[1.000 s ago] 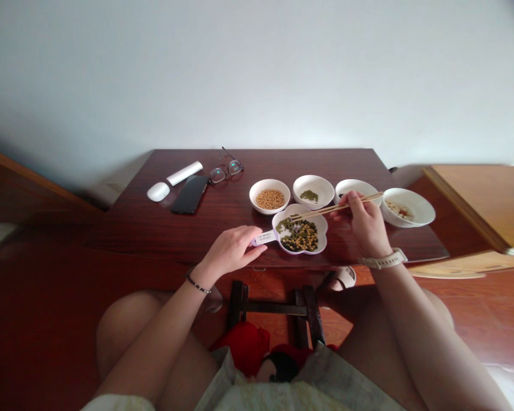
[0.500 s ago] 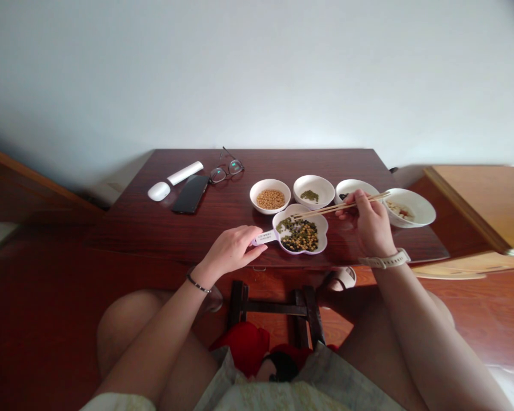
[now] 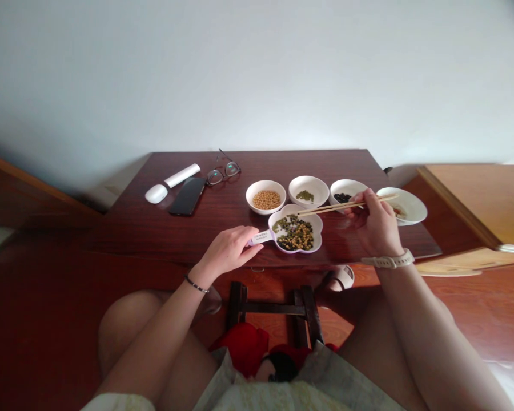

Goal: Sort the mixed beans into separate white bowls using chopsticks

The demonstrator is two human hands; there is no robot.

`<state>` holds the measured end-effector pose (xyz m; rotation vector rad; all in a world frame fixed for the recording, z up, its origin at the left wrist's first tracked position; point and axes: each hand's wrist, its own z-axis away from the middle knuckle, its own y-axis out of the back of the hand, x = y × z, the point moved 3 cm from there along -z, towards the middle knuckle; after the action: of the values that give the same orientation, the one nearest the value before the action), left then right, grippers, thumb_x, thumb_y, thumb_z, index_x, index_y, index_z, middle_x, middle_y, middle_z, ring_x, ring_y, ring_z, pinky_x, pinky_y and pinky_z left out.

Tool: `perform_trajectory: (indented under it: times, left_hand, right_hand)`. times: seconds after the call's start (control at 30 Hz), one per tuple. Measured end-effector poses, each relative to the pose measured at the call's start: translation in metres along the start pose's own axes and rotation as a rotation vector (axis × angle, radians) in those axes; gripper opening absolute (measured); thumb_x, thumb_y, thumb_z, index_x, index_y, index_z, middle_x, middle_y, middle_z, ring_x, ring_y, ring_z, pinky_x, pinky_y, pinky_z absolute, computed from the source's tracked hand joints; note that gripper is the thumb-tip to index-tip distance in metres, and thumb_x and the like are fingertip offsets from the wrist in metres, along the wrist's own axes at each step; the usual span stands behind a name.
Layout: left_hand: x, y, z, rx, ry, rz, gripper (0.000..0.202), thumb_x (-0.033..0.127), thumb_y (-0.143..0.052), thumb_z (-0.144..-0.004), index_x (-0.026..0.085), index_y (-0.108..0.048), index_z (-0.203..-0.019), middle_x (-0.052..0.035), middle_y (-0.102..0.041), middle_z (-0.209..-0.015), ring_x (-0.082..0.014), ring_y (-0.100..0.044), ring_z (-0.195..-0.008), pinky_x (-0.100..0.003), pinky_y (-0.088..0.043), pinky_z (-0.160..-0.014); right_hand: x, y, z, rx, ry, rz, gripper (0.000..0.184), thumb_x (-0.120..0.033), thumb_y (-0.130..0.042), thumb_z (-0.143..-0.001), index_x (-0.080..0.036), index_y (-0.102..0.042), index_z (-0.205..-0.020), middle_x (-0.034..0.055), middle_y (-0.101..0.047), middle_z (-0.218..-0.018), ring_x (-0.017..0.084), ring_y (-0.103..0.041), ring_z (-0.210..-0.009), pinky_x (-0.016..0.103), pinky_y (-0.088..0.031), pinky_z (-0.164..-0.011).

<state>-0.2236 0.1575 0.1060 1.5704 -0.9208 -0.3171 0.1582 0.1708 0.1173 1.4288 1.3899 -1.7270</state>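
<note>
My left hand [image 3: 228, 249] rests on the white label handle [image 3: 261, 237] of a lilac flower-shaped dish [image 3: 312, 240], its fingers closed around the handle. The dish holds a mix of green, yellow and black beans [image 3: 294, 234]. My right hand [image 3: 377, 225] grips a pair of wooden chopsticks [image 3: 346, 206], their tips reaching over the dish's upper rim. Just beyond that hand sits a white bowl of black beans [image 3: 341, 190]. Behind the dish are white bowls of soybeans [image 3: 265, 197] and mung beans [image 3: 308, 190].
A white plate-like bowl [image 3: 411, 205] sits at the right, partly behind my right hand. Glasses [image 3: 223, 173], a black phone [image 3: 187, 196], a white mouse [image 3: 156, 194] and a white tube [image 3: 182, 175] lie on the dark wooden table [image 3: 154, 228].
My right hand and the chopsticks have moved slightly right, uncovering the black beans. The view has shifted a little, and my left hand stays on the handle.
</note>
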Motion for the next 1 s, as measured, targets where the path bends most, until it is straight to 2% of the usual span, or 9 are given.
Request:
perform_trajectory:
  times: [0.17,0.33,0.47,0.53,0.63,0.77,0.87,1.0]
  left_hand:
    - [-0.001,0.0,0.0,-0.002,-0.005,-0.015,0.017,0.039,-0.061,-0.115,0.022,-0.063,-0.114,-0.0065,-0.077,-0.105,-0.0254,-0.074,-0.093,-0.036,-0.053,-0.081]
    - [-0.001,0.0,0.0,0.007,-0.008,-0.013,0.016,0.039,-0.062,-0.115,0.022,-0.064,-0.114,-0.0064,-0.077,-0.105,-0.0256,-0.074,-0.093,-0.037,-0.052,-0.08]
    - [-0.002,0.0,0.0,0.005,-0.005,-0.009,0.015,0.037,-0.06,-0.115,0.022,-0.064,-0.116,-0.0076,-0.078,-0.11,-0.0261,-0.075,-0.095,-0.038,-0.054,-0.082]
    - [-0.002,0.0,0.0,0.003,-0.003,-0.01,0.015,0.037,-0.06,-0.115,0.022,-0.064,-0.116,-0.0075,-0.078,-0.109,-0.026,-0.076,-0.095,-0.038,-0.054,-0.081]
    - [-0.001,0.0,0.0,0.003,-0.003,-0.016,0.015,0.037,-0.06,-0.115,0.023,-0.064,-0.114,-0.0069,-0.077,-0.107,-0.0259,-0.075,-0.093,-0.038,-0.053,-0.081]
    - [-0.001,-0.001,0.0,0.005,0.001,-0.024,0.014,0.037,-0.061,-0.115,0.023,-0.063,-0.114,-0.0061,-0.076,-0.104,-0.0255,-0.073,-0.091,-0.037,-0.052,-0.079]
    - [-0.002,-0.001,0.0,0.005,0.0,-0.032,0.014,0.038,-0.061,-0.115,0.023,-0.061,-0.111,-0.005,-0.074,-0.1,-0.0251,-0.072,-0.089,-0.037,-0.051,-0.078]
    - [-0.002,-0.001,0.0,0.002,-0.005,-0.03,0.015,0.038,-0.06,-0.115,0.023,-0.062,-0.113,-0.0057,-0.076,-0.104,-0.0257,-0.074,-0.092,-0.037,-0.052,-0.079]
  right_hand:
    - [-0.006,-0.002,0.006,-0.024,-0.008,-0.015,0.043,-0.058,-0.098,-0.085,-0.022,-0.075,-0.083,-0.0003,-0.069,-0.086,0.01,-0.068,-0.066,0.016,-0.059,-0.051]
    - [-0.011,-0.003,0.01,-0.031,-0.015,-0.002,0.043,-0.058,-0.094,-0.091,-0.021,-0.072,-0.083,-0.0002,-0.068,-0.084,0.01,-0.067,-0.064,0.018,-0.056,-0.05]
    - [-0.021,0.008,0.004,0.012,0.01,-0.046,0.038,-0.049,-0.09,-0.096,-0.02,-0.07,-0.083,-0.0006,-0.067,-0.087,0.01,-0.067,-0.066,0.018,-0.056,-0.054]
    - [-0.031,0.019,-0.003,0.077,0.054,-0.096,0.033,-0.037,-0.083,-0.103,-0.02,-0.068,-0.08,-0.0009,-0.066,-0.083,0.01,-0.066,-0.066,0.019,-0.057,-0.058]
    - [-0.046,0.042,-0.014,0.246,0.117,-0.119,0.037,-0.02,-0.061,-0.113,-0.018,-0.067,-0.077,0.0005,-0.064,-0.077,0.009,-0.062,-0.062,0.02,-0.053,-0.056]
    - [-0.056,0.072,-0.022,0.51,0.192,-0.047,0.038,-0.019,-0.056,-0.112,-0.02,-0.065,-0.075,-0.0006,-0.06,-0.072,0.013,-0.062,-0.058,0.023,-0.051,-0.05]
    - [-0.054,0.082,-0.024,0.544,0.215,0.025,0.038,-0.021,-0.058,-0.112,-0.023,-0.067,-0.075,0.0004,-0.061,-0.07,0.015,-0.064,-0.059,0.024,-0.053,-0.051]
    - [-0.05,0.085,-0.024,0.518,0.254,0.047,0.042,-0.024,-0.055,-0.114,-0.025,-0.068,-0.075,0.0,-0.058,-0.067,0.016,-0.063,-0.058,0.024,-0.053,-0.048]
